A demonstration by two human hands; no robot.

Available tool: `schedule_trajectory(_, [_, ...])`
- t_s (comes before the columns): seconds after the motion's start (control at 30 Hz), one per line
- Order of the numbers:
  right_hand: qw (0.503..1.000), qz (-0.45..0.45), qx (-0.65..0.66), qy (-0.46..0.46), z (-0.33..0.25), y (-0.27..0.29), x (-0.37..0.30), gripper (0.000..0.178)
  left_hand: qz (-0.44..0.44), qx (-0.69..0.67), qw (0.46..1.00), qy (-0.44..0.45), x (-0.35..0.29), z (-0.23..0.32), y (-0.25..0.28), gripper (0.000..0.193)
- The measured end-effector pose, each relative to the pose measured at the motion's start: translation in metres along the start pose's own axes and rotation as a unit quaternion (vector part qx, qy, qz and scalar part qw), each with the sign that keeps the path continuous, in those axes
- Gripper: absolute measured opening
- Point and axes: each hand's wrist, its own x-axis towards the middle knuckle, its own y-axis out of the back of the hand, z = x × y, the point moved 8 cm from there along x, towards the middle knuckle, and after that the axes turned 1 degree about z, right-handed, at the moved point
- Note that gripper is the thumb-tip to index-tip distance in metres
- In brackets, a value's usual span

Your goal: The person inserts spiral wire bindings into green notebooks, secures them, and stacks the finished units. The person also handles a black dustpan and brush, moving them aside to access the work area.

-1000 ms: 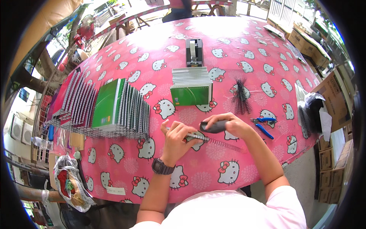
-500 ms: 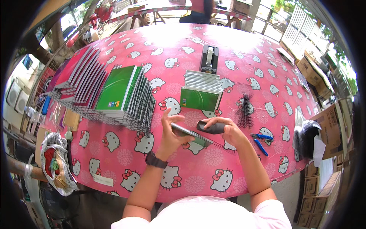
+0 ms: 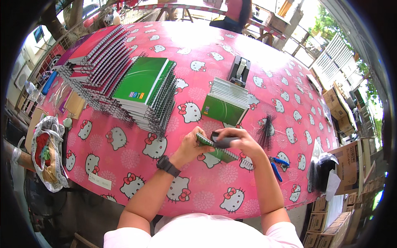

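Fingers and thumb of my left hand (image 3: pixel 188 145) are closed on a small green notebook (image 3: pixel 225 155), held tilted with its spiral-bound edge up. A dark watch (image 3: pixel 168 166) is on my left wrist. My right hand (image 3: pixel 242 139) grips a dark grey, rounded oblong tool (image 3: pixel 224 143) whose exact kind I cannot make out. The tool lies against the notebook's spiral edge, near my left fingertips. Beyond both hands, a row of green notebooks (image 3: pixel 223 108) stands packed together. Right of my right hand are loose black wire coils (image 3: pixel 266 130) and blue-handled pliers (image 3: pixel 277 167).
Tall stacks of green (image 3: pixel 142 80) and pink spiral notebooks (image 3: pixel 97 45) fill the table's left side. A tape dispenser (image 3: pixel 239 70) stands behind the notebook row. A cloth-lined basket (image 3: pixel 49 153) is at the left edge, cardboard boxes (image 3: pixel 345 171) at the right. One person (image 3: pixel 233 16) is across the table.
The dark tool has come down and left onto the notebook's spiral edge, and my hands are closer together. My left fingers have closed in around the notebook. The whole view has shifted slightly.
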Motion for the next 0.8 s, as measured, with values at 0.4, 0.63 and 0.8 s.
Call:
schedule_trajectory(0.4, [0.992, 0.036, -0.086, -0.081, 0.004, 0.003, 0.009, 0.052, 0.0, -0.019, 0.999, 0.042, -0.006, 0.002, -0.003, 0.044])
schedule_trajectory(0.63, [0.875, 0.135, -0.466, -0.009, -0.015, 0.02, -0.007, 0.06, -0.004, -0.004, 0.999, 0.032, -0.002, 0.013, -0.008, 0.043])
schedule_trajectory(0.8, [0.929, 0.135, -0.326, 0.107, -0.074, -0.025, -0.011, 0.038, 0.069, 0.067, 0.989, -0.112, -0.003, 0.06, -0.009, 0.035])
